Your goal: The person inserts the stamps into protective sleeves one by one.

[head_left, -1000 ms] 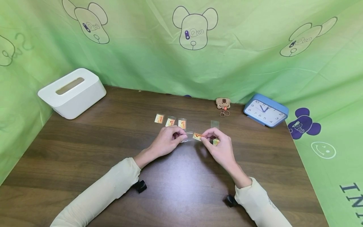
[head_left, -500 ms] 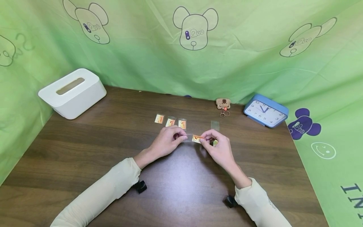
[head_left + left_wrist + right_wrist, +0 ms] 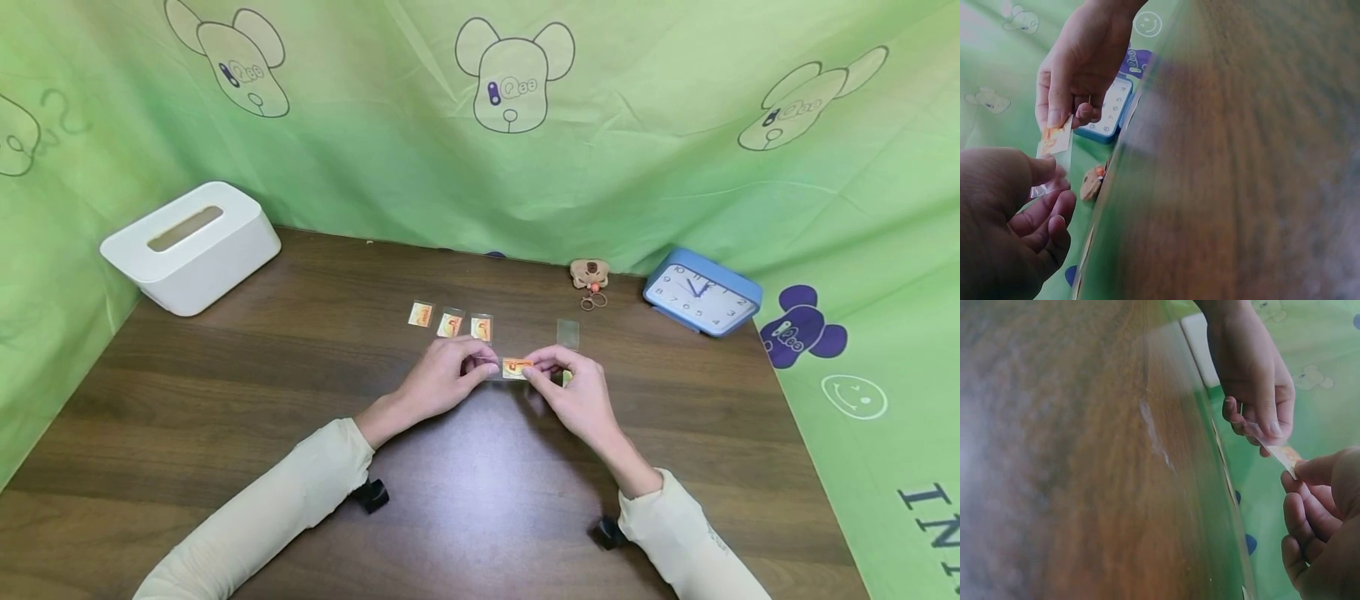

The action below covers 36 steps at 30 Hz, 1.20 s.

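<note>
Card (image 3: 516, 368) with orange print is being held up between the two hands, above the table (image 3: 480, 475), its outer end being pinched by the thumb and fingers of the right hand (image 3: 576, 392). A clear plastic sleeve (image 3: 1064, 164) is being pinched at its far end by the left hand (image 3: 441, 372). Insertion appears to be being attempted, the depth reached being left unclear. Next, a steady sleeve and a gentle, straight push are probably being called for.
</note>
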Each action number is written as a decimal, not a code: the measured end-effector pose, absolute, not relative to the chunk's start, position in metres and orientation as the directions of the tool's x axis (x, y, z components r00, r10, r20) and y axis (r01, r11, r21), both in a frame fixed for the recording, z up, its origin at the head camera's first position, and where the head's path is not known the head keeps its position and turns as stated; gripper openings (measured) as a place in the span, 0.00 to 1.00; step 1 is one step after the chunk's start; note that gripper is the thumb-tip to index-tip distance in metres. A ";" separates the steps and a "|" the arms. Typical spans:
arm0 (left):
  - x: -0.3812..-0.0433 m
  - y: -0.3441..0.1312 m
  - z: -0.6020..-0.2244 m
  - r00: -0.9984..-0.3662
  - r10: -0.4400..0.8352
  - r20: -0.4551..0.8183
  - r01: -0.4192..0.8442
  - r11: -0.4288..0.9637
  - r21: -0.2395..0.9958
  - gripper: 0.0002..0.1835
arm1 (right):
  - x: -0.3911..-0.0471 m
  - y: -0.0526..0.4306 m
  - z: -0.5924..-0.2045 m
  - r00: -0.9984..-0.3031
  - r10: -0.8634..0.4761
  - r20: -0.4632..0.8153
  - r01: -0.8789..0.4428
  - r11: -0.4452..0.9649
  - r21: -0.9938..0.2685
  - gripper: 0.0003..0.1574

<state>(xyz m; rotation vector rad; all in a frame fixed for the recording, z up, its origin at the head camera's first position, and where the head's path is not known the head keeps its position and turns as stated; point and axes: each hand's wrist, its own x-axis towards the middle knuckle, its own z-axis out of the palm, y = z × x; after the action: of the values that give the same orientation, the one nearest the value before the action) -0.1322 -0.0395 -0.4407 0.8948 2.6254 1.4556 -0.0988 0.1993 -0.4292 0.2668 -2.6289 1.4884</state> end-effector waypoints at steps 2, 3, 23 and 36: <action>-0.132 -0.039 -0.440 -0.834 0.492 0.249 0.472 0.406 0.782 0.03 | -0.099 0.199 -0.429 -0.978 -0.101 0.182 -0.208 0.500 -0.841 0.07; -0.132 -0.039 -0.440 -0.832 0.496 0.248 0.476 0.409 0.779 0.03 | -0.099 0.199 -0.429 -0.978 -0.101 0.182 -0.208 0.499 -0.841 0.07; -0.122 -0.041 -0.436 -0.741 0.523 0.421 0.668 0.511 0.540 0.27 | -0.100 0.197 -0.428 -0.979 -0.070 0.193 -0.203 0.485 -0.851 0.08; -0.123 -0.042 -0.438 -0.768 0.482 0.422 0.638 0.510 0.577 0.23 | -0.099 0.199 -0.429 -0.977 -0.052 0.209 -0.209 0.454 -0.866 0.14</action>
<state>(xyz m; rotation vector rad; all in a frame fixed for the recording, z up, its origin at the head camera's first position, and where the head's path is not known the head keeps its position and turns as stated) -0.1232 -0.0416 -0.4376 1.0925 2.9066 1.2589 -0.0993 0.1986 -0.4290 0.2308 -2.5462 1.5492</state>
